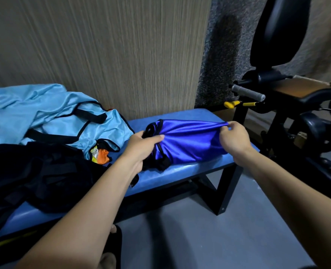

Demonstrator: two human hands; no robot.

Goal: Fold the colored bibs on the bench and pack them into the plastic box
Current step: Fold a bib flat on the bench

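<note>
The blue bib (189,141) lies across the right part of the bench (182,172), stretched between both hands so that the cloth is under tension and creases pull out before the fold. The left hand (141,145) has its grip closed around the bunched, black-trimmed end, fingers curled over the gathered fabric; this anchors the strap end and keeps the loose trim together. The right hand (233,136) pinches the far right edge between thumb and fingertips, raised slightly off the bench, which suits drawing the edge out or carrying it over toward the left. The bib appears to be gathered lengthwise already, so the step in hand is judged to be straightening or a further fold. To the left, the light blue bibs (50,113) lie in a loose heap against the wall, with a dark pile (34,175) nearer and an orange piece (100,155) between them; these are kept clear of the working area. The plastic box is not in view.
</note>
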